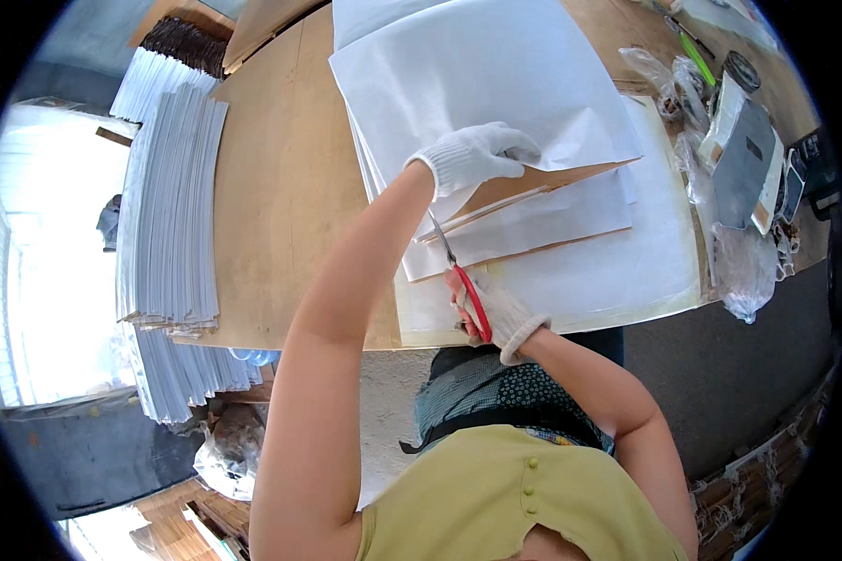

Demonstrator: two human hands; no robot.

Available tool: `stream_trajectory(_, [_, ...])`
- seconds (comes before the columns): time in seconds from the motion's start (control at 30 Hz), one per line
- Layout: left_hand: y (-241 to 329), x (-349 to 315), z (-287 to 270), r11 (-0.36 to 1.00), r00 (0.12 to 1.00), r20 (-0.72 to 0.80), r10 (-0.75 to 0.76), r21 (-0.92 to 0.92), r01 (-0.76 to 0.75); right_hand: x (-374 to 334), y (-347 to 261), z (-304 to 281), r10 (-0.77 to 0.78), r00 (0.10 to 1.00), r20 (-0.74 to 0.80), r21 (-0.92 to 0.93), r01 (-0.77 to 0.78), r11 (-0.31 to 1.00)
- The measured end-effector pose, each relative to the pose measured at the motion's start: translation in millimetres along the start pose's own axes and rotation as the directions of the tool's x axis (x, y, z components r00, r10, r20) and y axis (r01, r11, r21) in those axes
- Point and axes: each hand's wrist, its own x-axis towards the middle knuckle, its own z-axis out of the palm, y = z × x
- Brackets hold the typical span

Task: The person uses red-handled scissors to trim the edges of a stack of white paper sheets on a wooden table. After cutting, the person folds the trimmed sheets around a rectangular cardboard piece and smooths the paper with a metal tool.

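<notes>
My left hand point(475, 157), in a white knit glove, grips the front edge of a large white sheet point(477, 75) on top of a stack. Below that edge a brown layer point(510, 189) shows, with more white sheets point(543, 220) beneath it. My right hand point(500, 316), in a glove with reddish fingertips, is closed around the red handles of a pair of scissors point(472, 304). The scissors' metal blades point up and away, their tips close to the left front corner of the stack, just below my left wrist.
Tall stacks of folded white sheets point(173, 206) stand along the table's left side. The wooden table point(276, 187) has a white sheet point(617, 290) laid at its front edge. At right lie plastic bags point(744, 271), a dark flat panel point(744, 164), a phone point(793, 192) and a green-handled tool point(697, 58).
</notes>
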Motion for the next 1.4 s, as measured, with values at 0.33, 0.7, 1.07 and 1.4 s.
stream_trajectory(0.33, [28, 2, -6, 0.623, 0.782, -0.44, 0.441, 0.777, 0.087, -77, -31, -59, -0.173, 0.978, -0.115, -0.041, 0.17, 0.985])
stream_trajectory(0.7, [24, -9, 65, 0.84, 0.838, -0.48, 0.259, 0.541, 0.05, -64, -59, -105, -0.278, 0.95, -0.145, 0.117, 0.296, 0.948])
stream_trajectory(1.07, [18, -11, 57, 0.854, 0.865, -0.418, 0.279, 0.52, -0.024, -97, -72, -167, -0.319, 0.87, -0.375, -0.181, 0.268, 0.946])
stream_trajectory(1.4, [3, 5, 7, 0.994, 0.999, -0.035, 0.034, 0.101, -0.031, -32, 12, -71, -0.215, 0.973, -0.082, -0.172, 0.198, 0.965])
